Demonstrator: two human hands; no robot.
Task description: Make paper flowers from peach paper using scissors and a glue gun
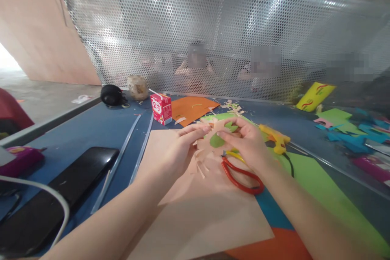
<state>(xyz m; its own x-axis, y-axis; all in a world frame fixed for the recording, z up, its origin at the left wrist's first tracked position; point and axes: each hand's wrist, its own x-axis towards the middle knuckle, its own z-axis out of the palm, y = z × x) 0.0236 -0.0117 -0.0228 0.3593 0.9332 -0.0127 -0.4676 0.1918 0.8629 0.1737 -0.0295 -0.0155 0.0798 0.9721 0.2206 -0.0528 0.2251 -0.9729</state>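
Observation:
Both hands hold a fringed paper cut-out [204, 143], pale peach with a green piece [217, 140] on it, above the middle of the table. My left hand [187, 142] pinches its left edge between thumb and fingers. On the other side, my right hand [246, 140] is closed on the right part, its thumb beside the green piece. Red-handled scissors [243, 178] lie just below, on a large peach sheet [210, 219]. Behind my right hand rests a yellow glue gun [278, 138].
A pink drink box [162, 109], a jar [138, 87] and an orange sheet [195, 107] stand or lie toward the back. At left are a black phone-like slab [79, 183] and clear strips [122, 158]. Green sheets [323, 187] and blue scraps [350, 140] lie right, before a perforated metal screen [170, 20].

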